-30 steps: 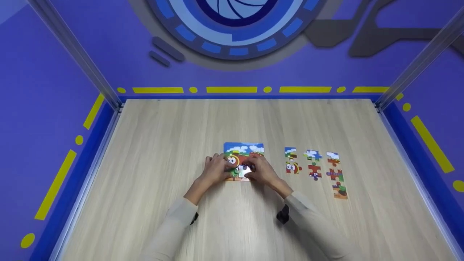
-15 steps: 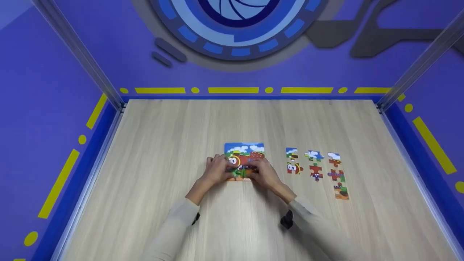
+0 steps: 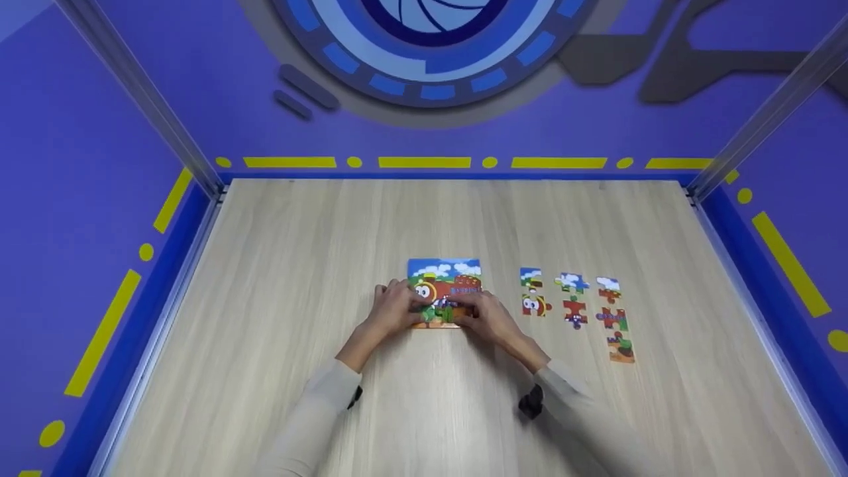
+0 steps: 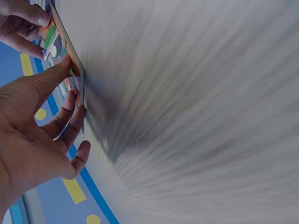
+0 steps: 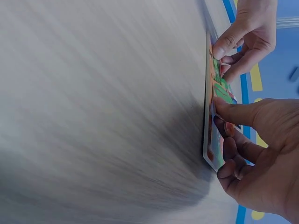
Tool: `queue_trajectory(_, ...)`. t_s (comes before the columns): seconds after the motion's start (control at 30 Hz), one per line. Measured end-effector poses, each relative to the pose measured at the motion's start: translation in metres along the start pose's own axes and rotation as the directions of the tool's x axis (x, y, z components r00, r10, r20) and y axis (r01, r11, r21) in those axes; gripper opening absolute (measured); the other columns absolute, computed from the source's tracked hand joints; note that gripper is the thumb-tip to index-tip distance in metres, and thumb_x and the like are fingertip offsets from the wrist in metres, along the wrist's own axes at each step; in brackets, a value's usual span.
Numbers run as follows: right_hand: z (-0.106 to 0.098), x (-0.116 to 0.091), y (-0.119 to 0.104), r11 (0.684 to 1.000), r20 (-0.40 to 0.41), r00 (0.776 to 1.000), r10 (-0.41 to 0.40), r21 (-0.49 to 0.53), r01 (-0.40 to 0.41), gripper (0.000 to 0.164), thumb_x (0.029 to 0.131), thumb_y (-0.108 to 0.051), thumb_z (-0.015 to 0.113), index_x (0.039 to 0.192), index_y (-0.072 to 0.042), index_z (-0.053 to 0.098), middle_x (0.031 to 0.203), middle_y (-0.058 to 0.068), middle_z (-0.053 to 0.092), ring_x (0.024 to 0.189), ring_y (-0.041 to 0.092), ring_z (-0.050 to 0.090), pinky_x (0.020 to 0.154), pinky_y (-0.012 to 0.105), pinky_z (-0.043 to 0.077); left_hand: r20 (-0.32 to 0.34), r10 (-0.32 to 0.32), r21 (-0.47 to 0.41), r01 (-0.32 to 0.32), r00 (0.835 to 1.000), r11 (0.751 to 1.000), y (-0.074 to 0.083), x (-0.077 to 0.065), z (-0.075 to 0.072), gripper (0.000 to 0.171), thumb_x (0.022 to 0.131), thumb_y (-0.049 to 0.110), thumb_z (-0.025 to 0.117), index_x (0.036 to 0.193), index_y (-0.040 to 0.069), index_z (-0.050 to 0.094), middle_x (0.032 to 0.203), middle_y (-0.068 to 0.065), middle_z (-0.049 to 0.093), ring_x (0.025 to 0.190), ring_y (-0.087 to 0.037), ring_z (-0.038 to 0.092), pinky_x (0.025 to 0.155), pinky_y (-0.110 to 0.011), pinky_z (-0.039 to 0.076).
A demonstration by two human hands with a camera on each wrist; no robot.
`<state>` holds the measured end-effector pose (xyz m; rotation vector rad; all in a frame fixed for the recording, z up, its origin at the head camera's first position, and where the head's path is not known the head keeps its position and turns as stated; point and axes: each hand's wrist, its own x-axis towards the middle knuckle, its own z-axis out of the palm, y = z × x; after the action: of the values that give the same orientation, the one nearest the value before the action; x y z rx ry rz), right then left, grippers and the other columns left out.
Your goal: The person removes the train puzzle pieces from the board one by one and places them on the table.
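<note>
A jigsaw puzzle (image 3: 444, 268) with a cartoon train lies on its board in the middle of the table. My left hand (image 3: 393, 308) holds its lower left side, the thumb on the front border and other fingers at the side edge. At the lower right, my right hand (image 3: 493, 318) has its thumb and curled index finger set about a piece there. In the right wrist view the right hand (image 5: 275, 144) covers part of the board (image 5: 209, 154). Whether the piece under these fingers sits fully flat is hard to tell.
Loose puzzle pieces lie right of the board in three columns: a left one (image 3: 534, 305), a middle one (image 3: 575, 311) and a right one (image 3: 615, 318). Purple walls (image 3: 66, 165) with yellow dashes border the wooden table (image 3: 318, 232).
The bright, glaring piece in my right hand has come down flat, showing green cactus in the lower row. My right hand has then shifted slightly right. My left hand stays in place.
</note>
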<state>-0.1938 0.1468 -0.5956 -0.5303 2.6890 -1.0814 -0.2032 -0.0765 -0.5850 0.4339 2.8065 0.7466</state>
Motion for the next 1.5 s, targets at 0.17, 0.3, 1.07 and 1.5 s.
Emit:
queue_trajectory(0.17, -0.005, -0.004, 0.001, 0.995, 0.034, 0.999, 0.014, 0.097, -0.017, 0.039, 0.094, -0.004, 0.071, 0.132, -0.011, 0.069, 0.123, 0.014, 0.071, 0.093, 0.018, 0.058, 0.084, 0.034, 0.051, -0.008, 0.006, 0.006, -0.006, 1.000, 1.000, 0.000, -0.001, 0.000, 0.033, 0.086, 0.018, 0.082, 0.119, 0.017, 0.078, 0.123, -0.011, 0.066, 0.112, -0.029, 0.055, 0.097, -0.052, 0.033)
queue_trajectory(0.3, -0.010, -0.007, 0.002, 0.992, 0.039, 0.999, -0.004, 0.127, -0.001, 0.040, 0.094, -0.003, 0.070, 0.134, -0.009, 0.068, 0.115, 0.015, 0.070, 0.087, 0.017, 0.055, 0.074, 0.026, 0.044, -0.002, 0.015, -0.001, -0.015, 1.000, 1.000, 0.000, -0.001, 0.000, 0.033, 0.086, 0.018, 0.082, 0.119, 0.017, 0.078, 0.122, -0.012, 0.066, 0.109, -0.029, 0.054, 0.095, -0.052, 0.033)
queue_trajectory(1.07, -0.059, -0.050, 0.031, 0.988, -0.036, 0.994, -0.104, 0.109, 0.107, 0.038, 0.090, -0.003, 0.073, 0.128, -0.003, 0.070, 0.123, 0.018, 0.073, 0.095, 0.025, 0.066, 0.078, 0.022, 0.047, -0.004, 0.001, -0.010, -0.001, 1.000, 1.000, 0.001, -0.003, -0.002, 0.036, 0.085, 0.016, 0.083, 0.120, 0.015, 0.077, 0.120, -0.012, 0.067, 0.109, -0.029, 0.055, 0.097, -0.054, 0.032)
queue_trajectory(1.5, -0.098, -0.084, 0.061, 0.988, -0.100, 0.989, -0.109, 0.097, 0.118, 0.036, 0.089, -0.005, 0.077, 0.124, 0.001, 0.071, 0.117, 0.021, 0.074, 0.090, 0.006, 0.065, 0.074, 0.022, 0.049, -0.010, 0.018, -0.001, -0.018, 1.000, 1.000, -0.001, 0.000, -0.002, 0.035, 0.085, 0.017, 0.083, 0.120, 0.016, 0.077, 0.123, -0.014, 0.067, 0.111, -0.031, 0.055, 0.095, -0.054, 0.034)
